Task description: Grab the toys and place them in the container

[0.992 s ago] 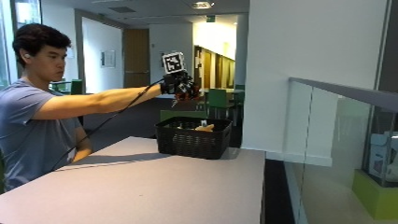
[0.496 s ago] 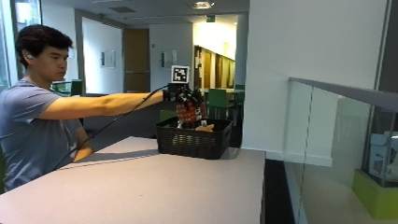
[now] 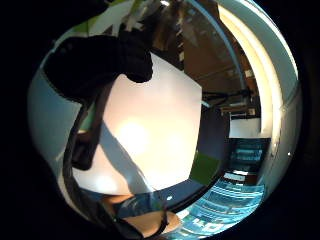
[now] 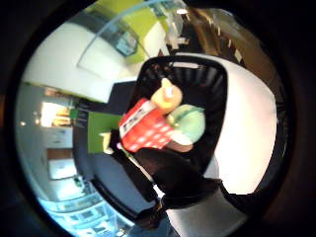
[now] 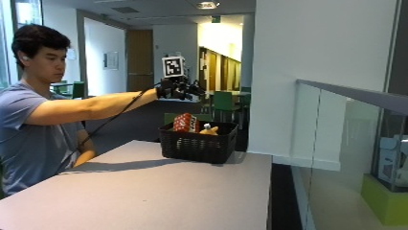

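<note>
From the side I cannot see the bottom of the black basket (image 5: 196,143), so the toys show only where they stick up over its rim: a red toy with white marks (image 5: 186,123) and a yellowish one with a small white top (image 5: 208,129) beside it. What kind of toys they are is hard for me to tell from there. In the thumb side palm view I look down into the basket (image 4: 212,84) and the red toy (image 4: 145,129) lies inside it, with an orange-yellow piece (image 4: 168,96) and a pale green round toy (image 4: 190,123) touching it. One dark gloved finger (image 4: 170,173) covers part of the near wall of the basket.

My gloved right hand (image 5: 177,88) is above the basket, not touching it, with the arm stretched out almost straight at shoulder height over the table (image 5: 134,191). The fingers look relaxed and a little curled, and I see nothing between them. The little finger side palm view shows mostly bare table top (image 3: 150,130) with a black glove part (image 3: 95,60) in front, and a bare forearm (image 3: 145,222) cut off at the edge.
</note>
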{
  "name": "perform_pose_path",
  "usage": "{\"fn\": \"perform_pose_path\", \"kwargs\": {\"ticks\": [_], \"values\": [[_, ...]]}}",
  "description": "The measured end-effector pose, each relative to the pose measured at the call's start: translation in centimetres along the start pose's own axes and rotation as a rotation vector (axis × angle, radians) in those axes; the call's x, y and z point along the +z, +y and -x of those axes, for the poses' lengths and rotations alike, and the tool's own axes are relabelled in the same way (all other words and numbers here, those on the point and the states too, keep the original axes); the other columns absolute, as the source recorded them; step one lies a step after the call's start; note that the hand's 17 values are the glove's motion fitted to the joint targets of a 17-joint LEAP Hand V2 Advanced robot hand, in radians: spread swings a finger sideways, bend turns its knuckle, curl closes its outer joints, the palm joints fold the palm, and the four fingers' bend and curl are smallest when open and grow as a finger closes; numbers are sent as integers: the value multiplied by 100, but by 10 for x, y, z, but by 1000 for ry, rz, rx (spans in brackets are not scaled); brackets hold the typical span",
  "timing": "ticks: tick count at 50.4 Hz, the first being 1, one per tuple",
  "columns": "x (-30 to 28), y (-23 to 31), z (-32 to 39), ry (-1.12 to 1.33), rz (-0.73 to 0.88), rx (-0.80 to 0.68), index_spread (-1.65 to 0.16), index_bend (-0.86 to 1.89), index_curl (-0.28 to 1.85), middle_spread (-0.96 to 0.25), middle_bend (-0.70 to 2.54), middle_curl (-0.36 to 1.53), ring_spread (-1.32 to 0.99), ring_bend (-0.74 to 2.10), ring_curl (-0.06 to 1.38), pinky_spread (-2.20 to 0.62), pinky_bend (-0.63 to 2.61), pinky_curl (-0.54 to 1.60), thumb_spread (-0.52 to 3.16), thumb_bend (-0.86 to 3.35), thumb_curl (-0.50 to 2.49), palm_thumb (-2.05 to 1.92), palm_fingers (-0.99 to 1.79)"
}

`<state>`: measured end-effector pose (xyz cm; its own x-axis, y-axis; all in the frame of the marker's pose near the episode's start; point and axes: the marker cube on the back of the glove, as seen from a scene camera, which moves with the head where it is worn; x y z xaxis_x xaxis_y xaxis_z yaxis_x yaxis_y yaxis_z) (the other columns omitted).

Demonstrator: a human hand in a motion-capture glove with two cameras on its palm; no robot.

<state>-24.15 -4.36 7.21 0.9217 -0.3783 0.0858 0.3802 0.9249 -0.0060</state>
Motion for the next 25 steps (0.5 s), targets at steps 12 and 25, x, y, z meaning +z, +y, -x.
{"fn": "perform_pose_path", "kwargs": {"ticks": [12, 25], "values": [[-6, 37, -127, 139, -33, 293, -33, 12, 19, -2, 18, 47, 0, 55, 32, 0, 127, 38, 94, -10, 28, -13, -10], [14, 88, -225, 139, -41, 382, -32, 11, 19, -2, 20, 45, 0, 52, 31, 2, 112, 33, 94, -10, 22, -14, -13]]}}
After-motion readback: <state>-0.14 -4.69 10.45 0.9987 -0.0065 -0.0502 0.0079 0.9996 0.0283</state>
